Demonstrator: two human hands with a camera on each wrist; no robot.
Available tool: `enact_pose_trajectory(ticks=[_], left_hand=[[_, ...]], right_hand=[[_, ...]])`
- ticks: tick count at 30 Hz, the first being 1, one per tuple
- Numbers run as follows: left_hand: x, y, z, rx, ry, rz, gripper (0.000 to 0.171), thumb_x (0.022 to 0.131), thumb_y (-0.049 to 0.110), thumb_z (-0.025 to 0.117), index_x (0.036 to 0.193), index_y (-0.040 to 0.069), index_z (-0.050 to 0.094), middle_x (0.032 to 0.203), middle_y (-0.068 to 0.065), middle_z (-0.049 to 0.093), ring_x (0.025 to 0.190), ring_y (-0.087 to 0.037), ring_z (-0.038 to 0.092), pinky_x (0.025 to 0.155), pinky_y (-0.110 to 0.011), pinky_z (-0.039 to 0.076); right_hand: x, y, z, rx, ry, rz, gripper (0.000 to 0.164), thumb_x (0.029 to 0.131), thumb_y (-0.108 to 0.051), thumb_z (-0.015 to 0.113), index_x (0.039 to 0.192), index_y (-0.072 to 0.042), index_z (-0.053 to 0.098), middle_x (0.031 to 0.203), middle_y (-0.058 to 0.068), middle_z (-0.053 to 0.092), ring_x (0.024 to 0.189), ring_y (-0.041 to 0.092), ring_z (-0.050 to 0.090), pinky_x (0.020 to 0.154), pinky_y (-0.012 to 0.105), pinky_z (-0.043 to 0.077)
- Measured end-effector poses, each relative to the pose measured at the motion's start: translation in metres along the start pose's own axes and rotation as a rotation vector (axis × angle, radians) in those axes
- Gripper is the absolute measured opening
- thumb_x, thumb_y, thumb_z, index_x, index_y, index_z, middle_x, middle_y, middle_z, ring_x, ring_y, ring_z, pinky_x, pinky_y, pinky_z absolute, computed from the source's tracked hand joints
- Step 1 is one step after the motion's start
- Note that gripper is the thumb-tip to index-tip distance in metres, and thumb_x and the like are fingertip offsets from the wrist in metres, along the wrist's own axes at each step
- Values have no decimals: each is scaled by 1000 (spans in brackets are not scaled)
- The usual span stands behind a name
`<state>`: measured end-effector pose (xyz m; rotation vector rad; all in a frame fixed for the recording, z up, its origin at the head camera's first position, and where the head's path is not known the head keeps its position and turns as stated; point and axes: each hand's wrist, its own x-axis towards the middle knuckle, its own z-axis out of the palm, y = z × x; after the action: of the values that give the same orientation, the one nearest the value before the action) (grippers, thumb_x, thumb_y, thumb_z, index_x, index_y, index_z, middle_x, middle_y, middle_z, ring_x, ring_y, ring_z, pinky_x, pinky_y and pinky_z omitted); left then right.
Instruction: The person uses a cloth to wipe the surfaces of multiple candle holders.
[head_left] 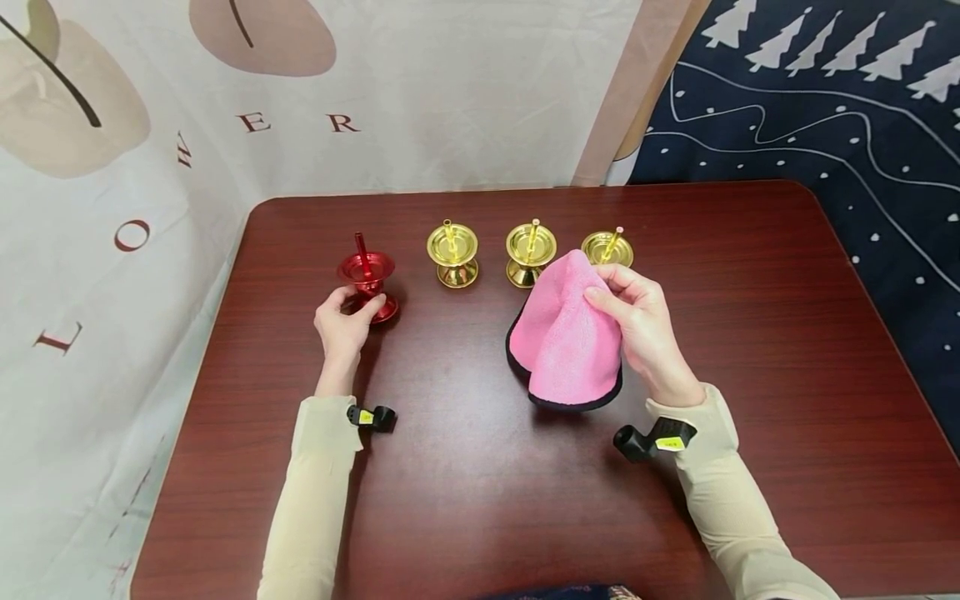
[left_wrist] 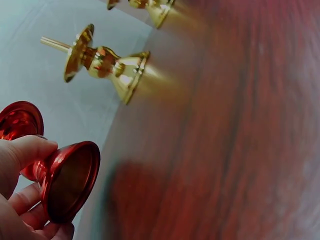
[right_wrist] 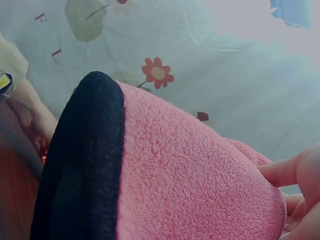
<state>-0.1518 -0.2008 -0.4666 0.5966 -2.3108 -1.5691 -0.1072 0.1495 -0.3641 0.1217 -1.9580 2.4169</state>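
Note:
On the left of the table, my left hand [head_left: 347,325] grips a red metal candle holder [head_left: 366,268] around its stem, thumb on one side and fingers on the other. Its hollow base [left_wrist: 72,181] faces the camera in the left wrist view, with a shadow on the tabletop beside it. My right hand [head_left: 647,325] pinches a pink fleece cloth [head_left: 573,333] with black edging near its top. The cloth hangs down in folds above the table, and in the right wrist view its pink side [right_wrist: 185,170] fills much of the picture.
Three gold candle holders stand in a row toward the back: one left [head_left: 453,250], one middle [head_left: 531,250], and one right [head_left: 606,247], partly behind the cloth and right hand. The dark red-brown table [head_left: 465,492] meets a white printed curtain [head_left: 450,100] behind.

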Motion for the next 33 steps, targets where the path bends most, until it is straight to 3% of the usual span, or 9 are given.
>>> enact_pose_trajectory(ticks=[6,16,19,23,28,33], left_hand=[[-10,12,-5,-65,-28,24,34,76,14,77,104,0,65,101,-12,65,88,-15,58,78,-21,46],[-28,36,-4,-179,-56,132,27,73,6,77,96,-5,65,79,10,60,76,-11,54,68,-19,45],[-35,44,-2,-175,-96,158,27,73,3,77,95,-5,66,80,7,61,76,-11,54,68,-18,45],[-42,53,2,-146,-150,180,27,74,4,76,97,-4,66,88,-8,64,80,-12,54,71,-19,45],[-49,61,5,-137,-188,193,28,74,6,77,99,-3,67,93,-18,64,83,-13,53,71,-19,44],[-66,86,3,-101,-227,206,28,75,3,75,99,-8,64,95,-23,64,85,-23,53,70,-22,43]], right_hand=[[1,-1,0,3,-3,6,33,85,11,53,84,-17,70,77,-3,64,68,8,58,59,20,49],[3,1,-1,33,17,24,25,86,6,57,84,-16,70,77,0,64,68,9,58,59,21,49],[5,2,-2,54,25,36,23,86,3,59,84,-17,70,76,-1,63,68,8,58,60,20,48],[8,3,-2,97,39,60,19,85,-1,62,84,-18,70,76,-1,62,69,8,58,62,20,48],[11,3,-1,161,66,81,30,88,6,53,86,-19,70,80,-2,62,72,9,58,63,20,49],[13,2,2,218,94,90,35,89,9,49,87,-20,69,84,-3,64,74,9,60,64,19,49]])
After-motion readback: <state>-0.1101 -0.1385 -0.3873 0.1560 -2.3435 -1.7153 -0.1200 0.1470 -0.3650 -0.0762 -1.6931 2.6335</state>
